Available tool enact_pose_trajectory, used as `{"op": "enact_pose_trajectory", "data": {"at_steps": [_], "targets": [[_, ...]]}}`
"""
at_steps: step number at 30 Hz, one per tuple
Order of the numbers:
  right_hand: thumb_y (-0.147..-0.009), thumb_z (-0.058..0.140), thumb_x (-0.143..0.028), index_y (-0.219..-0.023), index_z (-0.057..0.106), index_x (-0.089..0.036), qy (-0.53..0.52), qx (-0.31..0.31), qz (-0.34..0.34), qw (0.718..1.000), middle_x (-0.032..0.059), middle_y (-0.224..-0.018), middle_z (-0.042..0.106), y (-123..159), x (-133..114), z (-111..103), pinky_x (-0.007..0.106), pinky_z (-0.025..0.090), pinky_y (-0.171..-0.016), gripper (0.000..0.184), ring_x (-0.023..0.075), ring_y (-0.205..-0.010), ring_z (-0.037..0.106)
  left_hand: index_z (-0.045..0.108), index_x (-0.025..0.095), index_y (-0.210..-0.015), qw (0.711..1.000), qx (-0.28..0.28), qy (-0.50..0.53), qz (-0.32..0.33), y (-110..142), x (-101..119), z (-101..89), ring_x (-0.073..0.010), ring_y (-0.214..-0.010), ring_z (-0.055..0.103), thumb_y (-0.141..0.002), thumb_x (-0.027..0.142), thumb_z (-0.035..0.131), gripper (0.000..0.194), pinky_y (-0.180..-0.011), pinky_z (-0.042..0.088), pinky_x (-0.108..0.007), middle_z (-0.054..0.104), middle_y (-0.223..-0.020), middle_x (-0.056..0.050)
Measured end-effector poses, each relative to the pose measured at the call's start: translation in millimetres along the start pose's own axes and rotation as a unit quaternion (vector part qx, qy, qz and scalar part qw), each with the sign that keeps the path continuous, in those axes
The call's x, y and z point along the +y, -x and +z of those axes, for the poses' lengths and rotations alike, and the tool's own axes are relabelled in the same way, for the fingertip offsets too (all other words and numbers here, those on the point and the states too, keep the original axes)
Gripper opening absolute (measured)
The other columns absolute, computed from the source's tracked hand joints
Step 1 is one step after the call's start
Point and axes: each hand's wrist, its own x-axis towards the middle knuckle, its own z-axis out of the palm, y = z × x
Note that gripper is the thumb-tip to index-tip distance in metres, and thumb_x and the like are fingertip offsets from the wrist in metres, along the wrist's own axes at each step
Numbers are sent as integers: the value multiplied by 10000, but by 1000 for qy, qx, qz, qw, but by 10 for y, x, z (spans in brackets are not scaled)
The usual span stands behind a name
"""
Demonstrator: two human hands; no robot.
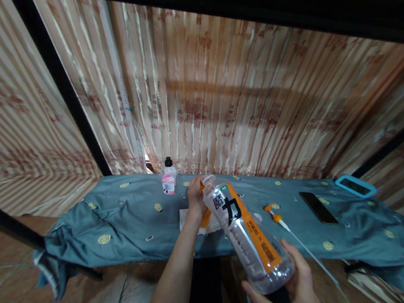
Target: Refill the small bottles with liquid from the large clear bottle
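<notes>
My right hand [286,284] is closed round the base of a clear plastic drink bottle [234,226] with an orange label and black lettering. The bottle is tilted, its neck pointing away toward my left hand [195,196]. There, my left fingers are curled round an orange container [206,218], mostly hidden behind the bottle and the hand. White paper [184,217] lies beneath it. To the right, an orange pump head [276,217] with a white tube rests on the cloth. Whether the bottle's mouth touches the container, I cannot tell.
A blue patterned cloth [130,225] covers the narrow bed-like surface. Farther back stands a small clear bottle [169,178] with a black cap and pink label. A dark phone [318,207] and a blue-rimmed object [355,186] lie right. Black poles [63,85] and pleated curtains enclose the space.
</notes>
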Motion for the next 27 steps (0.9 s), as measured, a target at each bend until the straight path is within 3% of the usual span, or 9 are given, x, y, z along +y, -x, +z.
{"op": "enact_pose_trajectory", "data": {"at_steps": [27], "targets": [[-669,820,-680,-1528,421,-196,-4,-13,0,1000,210,-1445,601,0,25,-13,489,589,-940,1063,371,-1152,700,689,221,-851,1000,6,-10,3,2,-51,26,-218,-885,684,-849,211,685,11,-822,527,-324,729,-888,-32]]}}
